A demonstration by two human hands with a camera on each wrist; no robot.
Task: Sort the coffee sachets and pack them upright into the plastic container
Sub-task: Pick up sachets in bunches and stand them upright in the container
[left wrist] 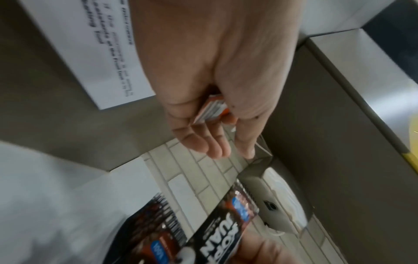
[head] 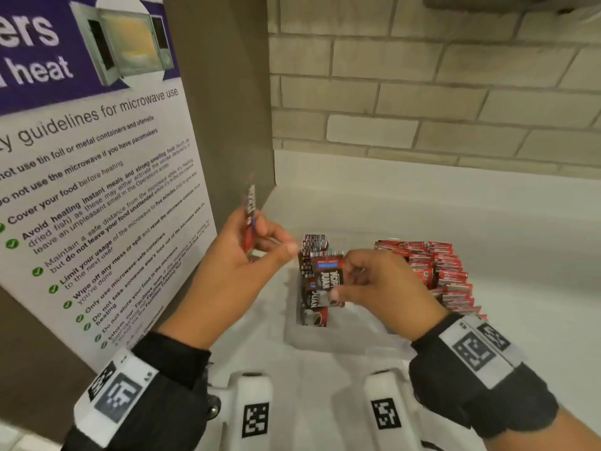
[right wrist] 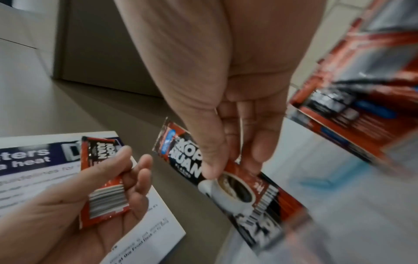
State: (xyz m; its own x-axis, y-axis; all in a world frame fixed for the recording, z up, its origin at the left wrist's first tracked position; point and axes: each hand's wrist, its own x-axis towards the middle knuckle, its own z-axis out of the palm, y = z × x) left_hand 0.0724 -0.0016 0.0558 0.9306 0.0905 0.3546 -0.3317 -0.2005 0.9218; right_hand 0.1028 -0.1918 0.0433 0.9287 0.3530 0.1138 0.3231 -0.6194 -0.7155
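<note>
Pinching black-fronted sachet (head: pixel 327 278) upright between thumb and fingertips: right hand (head: pixel 383 294), over clear plastic container (head: pixel 338 340). Left hand (head: pixel 240 268) grips red sachet (head: pixel 249 219), raised beside microwave poster (head: pixel 97 190). Beyond, red sachet row (head: pixel 445 271) on white counter (head: pixel 520 239).

sachets (head: pixel 313 281) upright in container (head: pixel 341 343), sachet pile (head: pixel 442 271) right

The wall poster (head: pixel 97 177) reads "guidelines for microwave use", with lines such as "Cover your food before heating" and "Wipe off any mess or spill"; its purple header shows "heat". The sachet (right wrist: pixel 192 160) in the right hand (right wrist: pixel 226 89) bears "KOPI JUAN" in white letters.
</note>
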